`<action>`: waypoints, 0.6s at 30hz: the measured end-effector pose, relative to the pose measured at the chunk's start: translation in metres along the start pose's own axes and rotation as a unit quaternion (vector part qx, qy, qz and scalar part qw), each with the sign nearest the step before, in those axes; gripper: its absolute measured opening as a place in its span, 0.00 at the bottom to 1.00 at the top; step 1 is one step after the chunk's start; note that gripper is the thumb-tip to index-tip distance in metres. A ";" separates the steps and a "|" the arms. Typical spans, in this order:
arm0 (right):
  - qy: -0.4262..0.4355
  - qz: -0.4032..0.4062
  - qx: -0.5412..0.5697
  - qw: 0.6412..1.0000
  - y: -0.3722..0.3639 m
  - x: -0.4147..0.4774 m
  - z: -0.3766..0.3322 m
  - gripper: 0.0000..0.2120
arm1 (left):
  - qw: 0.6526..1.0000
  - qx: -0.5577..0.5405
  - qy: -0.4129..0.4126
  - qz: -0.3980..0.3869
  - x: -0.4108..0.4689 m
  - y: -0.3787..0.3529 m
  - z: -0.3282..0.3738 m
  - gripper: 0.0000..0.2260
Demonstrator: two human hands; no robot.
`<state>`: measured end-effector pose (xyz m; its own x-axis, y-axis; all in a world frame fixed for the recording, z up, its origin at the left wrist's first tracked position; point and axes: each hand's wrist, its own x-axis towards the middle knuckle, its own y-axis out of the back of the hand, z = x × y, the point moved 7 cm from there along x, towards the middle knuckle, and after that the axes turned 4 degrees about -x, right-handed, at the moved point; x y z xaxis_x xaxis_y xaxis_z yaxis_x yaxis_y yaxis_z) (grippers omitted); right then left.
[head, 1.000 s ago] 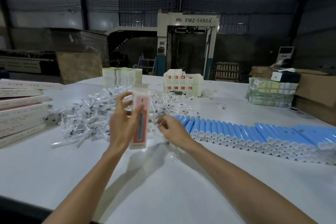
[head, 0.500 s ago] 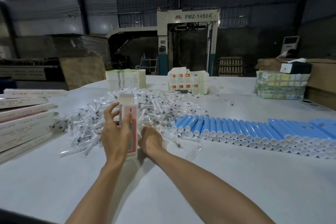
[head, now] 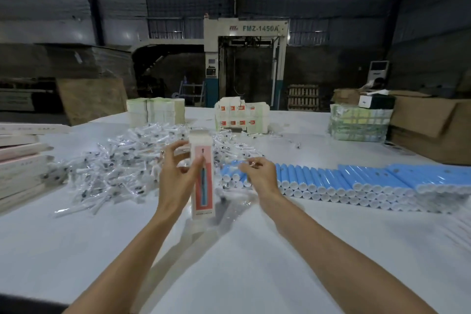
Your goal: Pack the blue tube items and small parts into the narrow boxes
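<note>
My left hand holds a narrow pink-and-white box upright above the white table, its top flap open. My right hand hovers over the left end of a long row of blue tubes, fingers curled near one tube; whether it grips anything I cannot tell. A heap of small parts in clear wrappers lies behind and left of the box.
Flat box blanks are stacked at the left edge. Stacks of packed boxes stand at the back, with a wrapped bundle and brown cartons at the right.
The right hand has swung from beside the box out to the left end of the blue tube row. The left hand has raised the box a little.
</note>
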<state>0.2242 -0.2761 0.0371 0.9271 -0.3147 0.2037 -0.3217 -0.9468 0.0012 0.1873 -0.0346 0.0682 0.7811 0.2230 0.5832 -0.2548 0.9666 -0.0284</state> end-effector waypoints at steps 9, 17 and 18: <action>0.125 0.113 0.085 0.982 0.133 -0.001 -0.033 0.02 | 0.989 -0.065 0.022 -0.131 -0.030 -0.125 0.029 0.21; 0.266 0.153 0.026 0.951 0.141 -0.023 -0.080 0.21 | 0.984 -0.097 0.039 -0.145 -0.052 -0.144 0.010 0.21; 0.290 0.166 0.017 0.942 0.140 -0.028 -0.090 0.18 | 0.984 -0.095 0.035 -0.148 -0.052 -0.144 0.010 0.21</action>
<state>0.1354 -0.3939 0.1200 0.5112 -0.5141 0.6887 -0.5599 -0.8072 -0.1870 0.1781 -0.1865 0.0501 0.8440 -0.0704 0.5316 0.0965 0.9951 -0.0215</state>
